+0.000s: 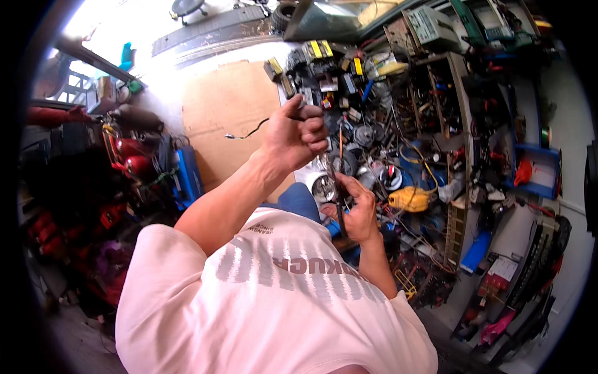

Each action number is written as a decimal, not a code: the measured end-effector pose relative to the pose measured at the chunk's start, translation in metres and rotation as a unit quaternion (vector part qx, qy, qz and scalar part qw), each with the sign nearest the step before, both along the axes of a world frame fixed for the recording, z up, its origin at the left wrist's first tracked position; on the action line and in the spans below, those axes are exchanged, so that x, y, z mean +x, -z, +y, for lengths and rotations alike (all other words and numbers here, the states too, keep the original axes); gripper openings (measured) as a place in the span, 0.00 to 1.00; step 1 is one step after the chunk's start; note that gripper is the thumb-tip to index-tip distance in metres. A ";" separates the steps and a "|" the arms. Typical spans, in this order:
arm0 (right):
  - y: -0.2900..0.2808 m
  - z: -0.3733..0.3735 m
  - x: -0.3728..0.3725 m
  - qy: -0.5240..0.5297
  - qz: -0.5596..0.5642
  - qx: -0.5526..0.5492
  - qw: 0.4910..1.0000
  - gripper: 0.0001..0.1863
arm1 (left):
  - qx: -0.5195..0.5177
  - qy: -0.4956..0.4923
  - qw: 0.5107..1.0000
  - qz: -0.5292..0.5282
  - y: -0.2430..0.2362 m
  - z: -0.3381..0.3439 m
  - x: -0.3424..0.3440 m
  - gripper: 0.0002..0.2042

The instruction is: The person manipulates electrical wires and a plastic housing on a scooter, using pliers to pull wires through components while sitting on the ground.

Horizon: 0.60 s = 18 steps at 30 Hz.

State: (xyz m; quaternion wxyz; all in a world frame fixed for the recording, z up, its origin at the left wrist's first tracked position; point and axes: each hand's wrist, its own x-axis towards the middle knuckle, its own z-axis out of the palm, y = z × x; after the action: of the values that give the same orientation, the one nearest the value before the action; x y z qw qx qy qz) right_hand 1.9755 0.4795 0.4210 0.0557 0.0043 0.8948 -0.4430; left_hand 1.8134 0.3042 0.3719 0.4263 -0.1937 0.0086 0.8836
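My left hand (pixel 298 132) is raised in the middle of the view, its fingers curled tightly around a thin black cable (pixel 254 129). One end of that cable sticks out to the left and finishes in a small pale tip. Lower and to the right, my right hand (pixel 356 212) is closed on a slim dark tool (pixel 341 218) that points up toward the left hand. Its upper part looks metallic, but its exact kind cannot be made out. Whether tool and cable touch is hidden by the fingers.
A dense heap of motors, wires and small parts (pixel 364 134) lies ahead to the right, with a yellow tool body (pixel 409 199) near it. Crowded shelves (pixel 458 93) line the right side. A cardboard sheet (pixel 218 112) covers floor ahead; a blue case (pixel 187 171) stands left.
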 end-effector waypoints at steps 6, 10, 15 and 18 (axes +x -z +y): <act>0.034 -0.015 -0.165 0.074 -0.069 -0.039 0.994 0.36 | -0.096 -0.124 0.988 0.007 0.035 -0.107 -0.174 0.26; 0.093 -0.030 -0.308 0.058 -0.111 0.072 0.990 0.33 | -0.201 -0.174 0.964 0.008 0.074 -0.192 -0.289 0.26; 0.138 -0.046 -0.513 -0.046 -0.183 0.037 0.981 0.31 | -0.262 -0.246 0.933 0.003 0.058 -0.299 -0.416 0.25; 0.125 -0.061 -0.640 -0.067 -0.270 -0.249 0.928 0.34 | -0.269 -0.286 0.919 0.027 0.040 -0.350 -0.480 0.23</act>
State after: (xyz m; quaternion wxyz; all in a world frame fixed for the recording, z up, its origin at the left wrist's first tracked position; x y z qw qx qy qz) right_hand 1.3352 0.4182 0.2962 0.3245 0.0495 0.7050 -0.6287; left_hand 1.3329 -0.0460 0.3316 0.0868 -0.2711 0.2022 0.9371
